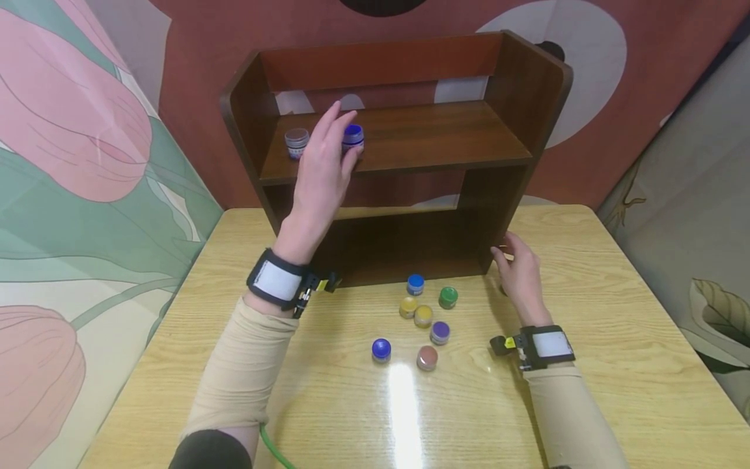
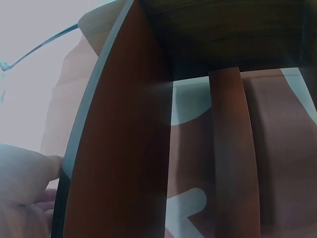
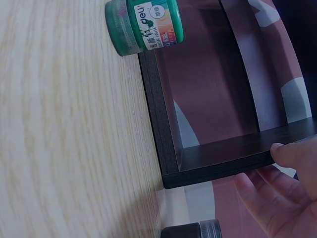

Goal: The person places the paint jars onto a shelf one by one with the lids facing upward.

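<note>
My left hand (image 1: 321, 172) is raised at the upper board of a brown wooden shelf (image 1: 433, 137), its fingers fairly straight. A paint jar with a blue lid (image 1: 353, 135) stands close to its thumb and fingers; firm contact cannot be seen. Left of that hand is another paint jar with a dull clear-looking lid (image 1: 297, 143). In the left wrist view, the thumb (image 2: 55, 166) lies by a board's edge, with no jar visible. Low on the shelf's right side, my right hand (image 1: 520, 277) holds the side panel (image 3: 223, 166), thumb on one face and fingers on the other.
Several paint jars stand before the shelf on the wooden table (image 1: 328, 404): green (image 1: 448, 297), purple (image 1: 439, 333), dark blue (image 1: 381, 350) and pinkish brown (image 1: 427, 357) among them. A dark-lidded jar (image 3: 185, 231) is outside the right panel. Patterned cloth (image 1: 199, 130) hangs behind.
</note>
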Motion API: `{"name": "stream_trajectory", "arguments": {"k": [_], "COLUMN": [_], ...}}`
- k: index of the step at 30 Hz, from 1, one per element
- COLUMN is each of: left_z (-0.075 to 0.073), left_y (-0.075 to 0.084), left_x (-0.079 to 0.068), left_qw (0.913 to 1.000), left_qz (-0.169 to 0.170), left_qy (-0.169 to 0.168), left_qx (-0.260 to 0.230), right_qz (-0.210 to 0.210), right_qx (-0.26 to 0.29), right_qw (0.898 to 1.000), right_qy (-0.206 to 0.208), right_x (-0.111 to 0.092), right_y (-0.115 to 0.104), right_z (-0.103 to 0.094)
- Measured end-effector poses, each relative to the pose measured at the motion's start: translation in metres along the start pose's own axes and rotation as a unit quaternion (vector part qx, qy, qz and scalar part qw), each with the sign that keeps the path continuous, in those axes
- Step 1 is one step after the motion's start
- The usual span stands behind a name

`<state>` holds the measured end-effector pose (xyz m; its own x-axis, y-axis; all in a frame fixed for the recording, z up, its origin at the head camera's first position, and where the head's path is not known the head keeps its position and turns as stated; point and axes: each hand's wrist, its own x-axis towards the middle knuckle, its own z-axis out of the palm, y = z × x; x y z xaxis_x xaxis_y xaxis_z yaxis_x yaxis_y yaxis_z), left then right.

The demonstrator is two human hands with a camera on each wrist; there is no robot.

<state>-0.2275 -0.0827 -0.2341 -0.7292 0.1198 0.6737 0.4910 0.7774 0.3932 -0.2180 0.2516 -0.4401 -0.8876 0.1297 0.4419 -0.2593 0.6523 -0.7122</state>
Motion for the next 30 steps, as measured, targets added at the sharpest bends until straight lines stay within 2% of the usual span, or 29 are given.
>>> {"name": "stream_trajectory", "arguments": {"k": [5, 9, 13, 17, 19, 21, 26, 30], "left_z": [-0.002, -0.003, -0.003, -0.003, -0.002, -0.002, 0.0, 0.004], "left_y": [0.002, 0.003, 0.006, 0.01, 0.012, 0.013, 0.013, 0.012], "left_x": [-0.003, -0.006, -0.012, -0.019, -0.023, -0.027, -0.038, -0.047], "left_qw": [0.9991, 0.9937, 0.9782, 0.9598, 0.9529, 0.95, 0.9486, 0.944], "left_qz": [0.027, 0.076, 0.153, 0.236, 0.268, 0.287, 0.309, 0.323], "left_qy": [0.031, 0.08, 0.133, 0.146, 0.136, 0.113, 0.043, -0.021], "left_qx": [0.0, -0.017, -0.047, -0.044, -0.042, -0.047, -0.054, -0.062], "right_qz": [0.0, -0.001, -0.003, -0.002, -0.002, -0.002, -0.004, -0.004], "right_qx": [-0.001, -0.001, 0.0, 0.003, 0.002, 0.001, -0.001, -0.002], "right_qw": [1.0, 1.0, 1.0, 1.0, 1.0, 1.0, 1.0, 1.0], "right_qy": [0.0, 0.0, 0.0, 0.002, 0.002, 0.003, 0.006, 0.005], "right_x": [0.0, 0.0, 0.0, 0.0, 0.0, 0.0, 0.0, 0.0], "right_y": [0.0, -0.001, -0.001, -0.001, -0.001, -0.002, -0.003, -0.003], "right_z": [0.0, 0.0, 0.0, -0.001, -0.001, -0.002, -0.003, -0.004]}}
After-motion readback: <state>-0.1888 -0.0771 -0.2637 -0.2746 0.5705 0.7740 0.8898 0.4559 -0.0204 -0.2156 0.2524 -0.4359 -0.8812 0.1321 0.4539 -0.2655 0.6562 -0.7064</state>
